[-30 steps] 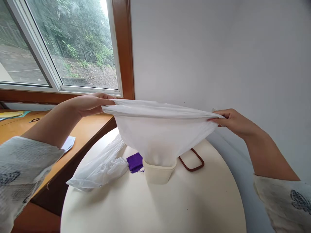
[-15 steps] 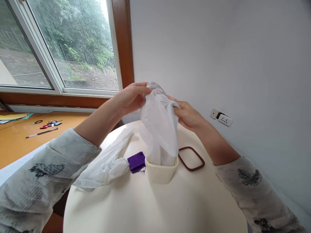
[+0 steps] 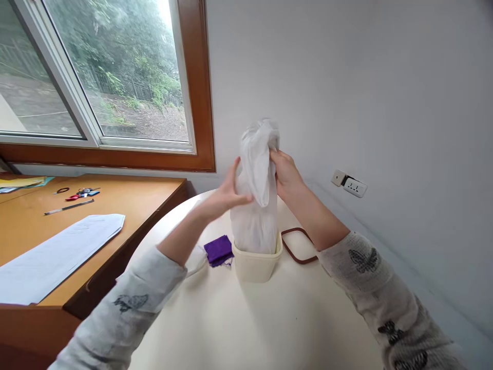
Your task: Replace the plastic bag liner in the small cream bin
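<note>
Pinching the bag [image 3: 254,169] by its right side, my right grip [image 3: 287,177] is closed on the plastic at the centre of the frame. I have the left grip [image 3: 225,199] spread, thumb across the bag's front; from my end I can't tell how firmly it touches. The bag rises bunched from the tub [image 3: 254,268], its lower end inside, just below frame centre. On the tabletop [image 3: 239,329] I see a purple cloth [image 3: 219,250] just left of the tub and a brown ring [image 3: 304,261], partly hidden, to its right.
</note>
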